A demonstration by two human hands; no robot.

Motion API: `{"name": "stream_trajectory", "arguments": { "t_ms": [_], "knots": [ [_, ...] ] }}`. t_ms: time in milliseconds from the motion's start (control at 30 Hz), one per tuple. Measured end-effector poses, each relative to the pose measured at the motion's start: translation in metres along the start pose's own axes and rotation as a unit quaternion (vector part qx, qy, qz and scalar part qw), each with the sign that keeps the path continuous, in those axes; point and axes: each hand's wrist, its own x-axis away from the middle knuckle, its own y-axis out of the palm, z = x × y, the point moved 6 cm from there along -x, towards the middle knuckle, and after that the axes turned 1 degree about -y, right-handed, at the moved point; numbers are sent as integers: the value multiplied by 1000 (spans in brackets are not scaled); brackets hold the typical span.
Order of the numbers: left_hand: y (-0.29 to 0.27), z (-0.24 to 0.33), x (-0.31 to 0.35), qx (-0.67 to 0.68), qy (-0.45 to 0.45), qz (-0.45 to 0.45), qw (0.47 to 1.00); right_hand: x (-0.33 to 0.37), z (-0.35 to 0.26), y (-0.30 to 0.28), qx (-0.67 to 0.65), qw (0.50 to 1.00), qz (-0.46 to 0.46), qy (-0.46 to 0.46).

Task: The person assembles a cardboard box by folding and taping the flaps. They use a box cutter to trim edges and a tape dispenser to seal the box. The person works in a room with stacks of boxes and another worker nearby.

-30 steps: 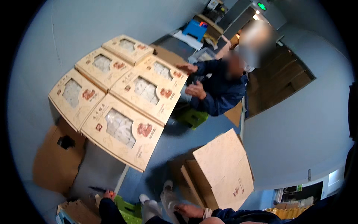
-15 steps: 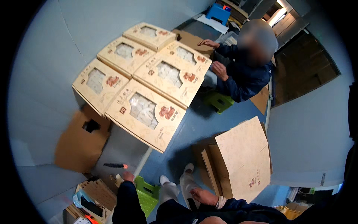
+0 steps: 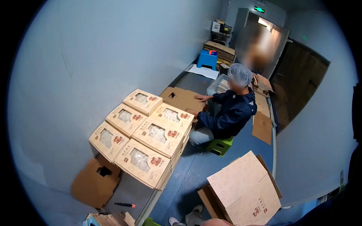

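Note:
Neither of my hands shows at this moment; only my white shoes and lower legs point(image 3: 173, 220) appear at the bottom edge. In front of me to the left stand stacks of cream gift boxes point(image 3: 140, 160) with clear windows, set side by side. Pale packed pieces show through the windows. A box cutter point(image 3: 125, 205) with a dark body and orange end lies on the grey surface before the stacks. To the right of my feet is a big cream carton point(image 3: 241, 184) with its flaps spread out.
A co-worker point(image 3: 228, 109) in a hair net and dark jacket sits on a green stool point(image 3: 220, 146), hands on a brown cardboard sheet point(image 3: 181, 98). Another cut cardboard piece point(image 3: 90, 182) leans by the left wall. A blue stool point(image 3: 207, 60) and another person point(image 3: 256, 47) are farther back.
My view has tilted up, so both hands have left the picture. The co-worker's hands have come down onto the cardboard sheet. The box stacks look unchanged.

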Motion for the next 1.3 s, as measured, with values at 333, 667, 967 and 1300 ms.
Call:
{"name": "stream_trajectory", "arguments": {
  "t_ms": [333,667,967,1300],
  "knots": [
    [-14,100,58,-72,162,-4,984,44,17,-130,-73,985,64,144],
    [-139,352,-63,416,55,68,905,108,65,-172,-160,927,224,254],
    [-72,419,-140,461,-108,-150,868,177,44,-148,-197,836,360,363],
    [-61,436,-171,443,-233,-211,839,155,-13,-143,-218,771,446,400]
  ]
}}
